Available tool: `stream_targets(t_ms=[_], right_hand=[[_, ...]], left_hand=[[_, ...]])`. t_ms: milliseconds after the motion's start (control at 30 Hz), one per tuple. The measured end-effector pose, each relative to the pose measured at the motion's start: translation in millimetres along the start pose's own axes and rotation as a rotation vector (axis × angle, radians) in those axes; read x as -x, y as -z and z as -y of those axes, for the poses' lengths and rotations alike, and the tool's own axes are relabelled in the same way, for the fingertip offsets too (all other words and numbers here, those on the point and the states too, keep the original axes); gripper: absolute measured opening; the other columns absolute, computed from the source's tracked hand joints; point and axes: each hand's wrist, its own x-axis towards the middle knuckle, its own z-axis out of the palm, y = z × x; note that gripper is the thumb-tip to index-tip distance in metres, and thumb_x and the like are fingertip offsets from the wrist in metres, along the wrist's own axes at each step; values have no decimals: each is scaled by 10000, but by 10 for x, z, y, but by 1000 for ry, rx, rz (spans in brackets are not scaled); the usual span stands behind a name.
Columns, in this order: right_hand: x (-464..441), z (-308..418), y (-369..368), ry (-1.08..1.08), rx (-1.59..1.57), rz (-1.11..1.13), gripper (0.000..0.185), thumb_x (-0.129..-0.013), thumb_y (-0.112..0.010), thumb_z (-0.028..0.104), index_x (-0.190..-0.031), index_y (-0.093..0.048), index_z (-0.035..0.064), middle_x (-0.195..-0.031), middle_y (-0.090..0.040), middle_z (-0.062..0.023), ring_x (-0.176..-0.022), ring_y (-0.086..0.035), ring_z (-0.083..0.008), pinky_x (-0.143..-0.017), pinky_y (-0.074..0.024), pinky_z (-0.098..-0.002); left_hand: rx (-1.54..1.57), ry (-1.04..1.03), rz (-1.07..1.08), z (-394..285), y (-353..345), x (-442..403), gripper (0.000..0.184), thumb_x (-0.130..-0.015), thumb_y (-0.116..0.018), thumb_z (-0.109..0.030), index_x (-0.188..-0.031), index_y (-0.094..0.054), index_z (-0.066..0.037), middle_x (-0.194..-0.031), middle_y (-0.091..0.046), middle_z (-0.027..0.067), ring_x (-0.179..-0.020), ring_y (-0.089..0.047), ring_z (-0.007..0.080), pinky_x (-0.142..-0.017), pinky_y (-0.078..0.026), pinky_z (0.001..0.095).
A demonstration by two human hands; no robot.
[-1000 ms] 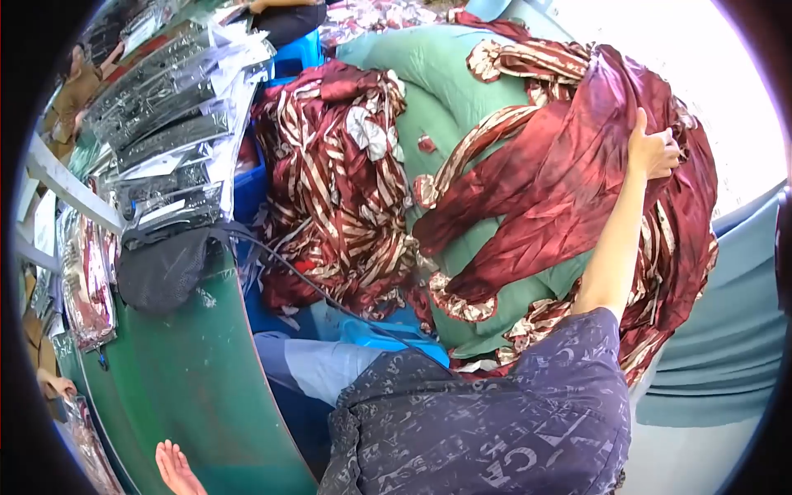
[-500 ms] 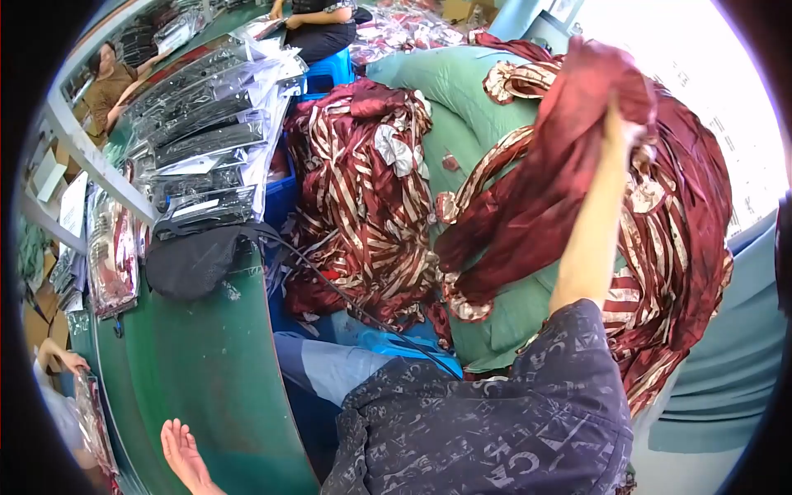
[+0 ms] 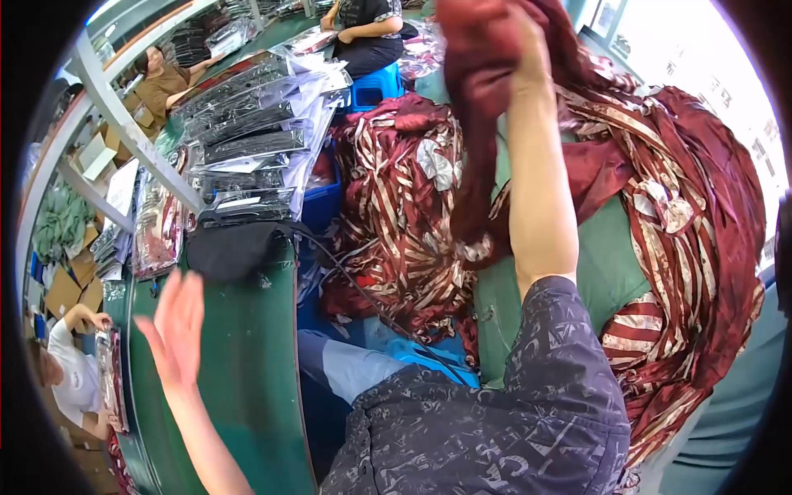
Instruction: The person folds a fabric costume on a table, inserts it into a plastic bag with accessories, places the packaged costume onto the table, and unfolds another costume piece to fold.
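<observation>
1. one free hand, near left: the left hand (image 3: 176, 330) is wide open with nothing in it, above the green table (image 3: 247, 371). imo it'd be good for supporting a loose end.
2. a bit right, a black strap (image 3: 355, 285) trails by the near side of the left striped pile (image 3: 404, 223). i'd give it room, looks like a snag risk.
3. middle: the maroon cloth (image 3: 478, 91) hangs down between that pile and the green bundle (image 3: 606, 247). can't tell if its pale-trimmed end touches the pile, so lift it clear before swinging.
4. farther up, the right hand (image 3: 528, 49) is raised, seemingly closed on the cloth, but blur and folds hide the fingers. a full bunch probably beats a pinch, it looks slippery.
5. far left: plastic packets (image 3: 260, 140), then a person (image 3: 367, 33) on a blue stool (image 3: 377, 89). i'd keep the swing off both.
</observation>
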Motion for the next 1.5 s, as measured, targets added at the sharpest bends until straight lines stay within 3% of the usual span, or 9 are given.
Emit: stream_targets(t_ms=[167,233,300,433,500,667,900,1167,1500], right_hand=[[1492,239,-1174,-274,248,592,155,-776,-701,106,-920,-696,47,-808,-686,-27,-709,-626,-124,-618,-498,-266],[1788,127,-1091,-138,410,981,79,-793,-676,87,-857,-683,40,-759,-670,-37,-683,-614,-120,-616,-489,-278],[2061,65,-971,152,472,1303,47,-816,-657,75,-815,-676,32,-734,-658,-46,-685,-609,-126,-638,-490,-303],[2817,69,-399,-404,400,846,190,-863,-652,105,-1018,-653,-5,-902,-665,-97,-859,-620,-160,-778,-508,-363],[2978,120,-386,-265,51,11,687,-826,-773,271,-1337,-440,-44,-1241,-554,-171,-1112,-551,-219,-962,-446,-407],[2746,132,-435,540,1290,-284,1450,-461,-929,507,-1481,-74,-69,-1481,-194,-328,-1317,-343,-447,-1092,-330,-471],[1773,-108,63,554,1667,-700,1207,-590,-863,204,-1487,-100,-61,-1492,-116,-389,-1346,-227,-515,-1110,-237,-552],[1548,358,384,648,1842,-742,1233,-619,-880,357,-1490,-112,-58,-1504,-129,-362,-1380,-205,-490,-1114,-260,-519],[1360,1980,2780,-437,515,-96,705,-931,-624,407,-1501,-295,154,-1453,-463,-98,-1328,-457,-227,-1027,-413,-369]], left_hand=[[295,583,50,600,-1238,-1715,803,-952,-421,-608,-1477,-320,-9,-1471,-406,204,-1349,-413,312,-1169,-280,409],[-933,-486,530,763,-2119,-1594,551,-1022,-447,-312,-1489,-322,-47,-1538,-320,95,-1381,-351,242,-1168,-268,383],[-748,-245,471,1198,-2467,-1689,544,-1020,-448,-311,-1479,-332,-44,-1523,-334,99,-1367,-362,244,-1159,-277,383],[-493,-60,239,1371,-2485,-2303,529,-1015,-450,-309,-1458,-353,-37,-1493,-360,107,-1341,-386,248,-1140,-295,381],[-520,-129,150,1156,-2355,-2544,522,-1013,-451,-308,-1448,-363,-34,-1478,-373,110,-1328,-398,250,-1131,-304,380],[-739,-307,-33,340,-1735,-2519,505,-1007,-453,-305,-1423,-389,-26,-1441,-407,120,-1294,-427,255,-1107,-327,378],[-1326,-469,-311,-922,-638,-1804,483,-999,-456,-301,-1387,-425,-14,-1388,-453,133,-1248,-468,262,-1075,-358,376],[-1887,-474,-434,-1687,-154,-1988,463,-990,-460,-297,-1346,-467,-1,-1328,-506,148,-1195,-515,270,-1037,-394,373],[-2333,-505,-697,-2380,-1164,-2090,444,-978,-464,-291,-1295,-518,15,-1253,-573,167,-1129,-574,279,-991,-439,369]])
